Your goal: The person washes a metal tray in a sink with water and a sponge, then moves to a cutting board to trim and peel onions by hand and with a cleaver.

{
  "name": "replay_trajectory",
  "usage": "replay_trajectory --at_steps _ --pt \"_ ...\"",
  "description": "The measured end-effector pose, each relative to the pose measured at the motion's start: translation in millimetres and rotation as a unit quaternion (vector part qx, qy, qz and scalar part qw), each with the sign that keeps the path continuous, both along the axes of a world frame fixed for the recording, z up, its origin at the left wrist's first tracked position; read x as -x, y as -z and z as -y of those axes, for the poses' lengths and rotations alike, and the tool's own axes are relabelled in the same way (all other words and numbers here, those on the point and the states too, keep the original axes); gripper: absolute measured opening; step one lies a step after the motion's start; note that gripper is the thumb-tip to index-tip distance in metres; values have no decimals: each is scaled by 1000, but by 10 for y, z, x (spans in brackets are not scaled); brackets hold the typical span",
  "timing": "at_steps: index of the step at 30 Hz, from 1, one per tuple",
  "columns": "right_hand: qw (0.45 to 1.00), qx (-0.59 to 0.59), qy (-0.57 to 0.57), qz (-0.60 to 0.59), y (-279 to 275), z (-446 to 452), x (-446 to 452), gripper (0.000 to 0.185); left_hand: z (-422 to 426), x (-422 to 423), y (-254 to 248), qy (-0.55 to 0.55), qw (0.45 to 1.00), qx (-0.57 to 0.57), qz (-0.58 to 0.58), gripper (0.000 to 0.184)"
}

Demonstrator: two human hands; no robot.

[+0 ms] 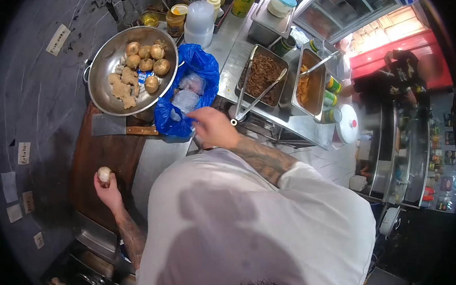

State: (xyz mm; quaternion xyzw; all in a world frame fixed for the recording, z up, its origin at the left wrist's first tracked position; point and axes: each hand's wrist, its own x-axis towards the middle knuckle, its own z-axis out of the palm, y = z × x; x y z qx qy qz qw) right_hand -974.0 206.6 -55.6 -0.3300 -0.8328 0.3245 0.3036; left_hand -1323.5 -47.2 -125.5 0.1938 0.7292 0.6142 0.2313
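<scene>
My left hand (109, 194) is closed around a pale, whitish onion (104, 174), held over the dark wooden board (85, 173). My right hand (214, 126) reaches over the near edge of a blue plastic bag (209, 66), its fingers loosely apart and nothing visible in them. Inside the bag lie clear plastic bundles (185, 100). Beyond the board, a large steel bowl (98, 72) contains several brown onions (161, 67) and pieces of ginger (124, 90). Between bowl and board rests a cleaver (108, 125) with a wooden handle.
To the right, a tray of dark shredded food (265, 71) with tongs (261, 95) stands beside a tray of orange-brown food (307, 84). Cans (333, 84) and a white lidded pot (346, 123) are further right. Another person (397, 77) stands near the red counter.
</scene>
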Motion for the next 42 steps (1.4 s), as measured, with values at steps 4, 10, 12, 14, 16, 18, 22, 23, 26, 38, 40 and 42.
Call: replay_trajectory --at_steps 4,10,12,14,16,18,22,23,26,38,40,42 --pt "951 30 306 -3 421 111 -882 36 -25 405 57 -56 887 319 -329 64" --pt "583 656 272 -395 753 -137 -1233 46 -16 655 215 0 886 373 -276 82" --pt "536 664 275 -444 783 -190 -1137 31 -16 574 105 -38 845 417 -333 93" --pt "664 585 231 -404 888 -187 -1138 16 -48 418 -58 -60 847 400 -344 96" --pt "650 577 231 -437 802 -157 -1144 11 -78 214 -246 -97 852 330 -394 91" --pt "626 550 264 -485 607 -48 -1119 12 -116 45 -322 -80 861 253 -435 80" --pt "608 551 270 -504 311 169 -1033 19 -374 -512 -669 49 896 90 -432 50" --pt "612 551 238 -515 300 223 -1032 21 -426 -592 -729 75 887 81 -448 47" --pt "586 549 193 -564 122 346 -1003 19 -657 -853 -866 151 900 18 -409 42" --pt "723 435 113 -525 -969 1047 -2147 46 -1439 -2248 -897 550 817 -54 -164 35" --pt "706 463 115 -524 -867 990 -2557 63 -1527 -2571 -958 624 768 -65 -127 35" --pt "764 442 137 -449 -323 866 -3054 64 -1710 -2927 -962 630 760 -73 -141 34"
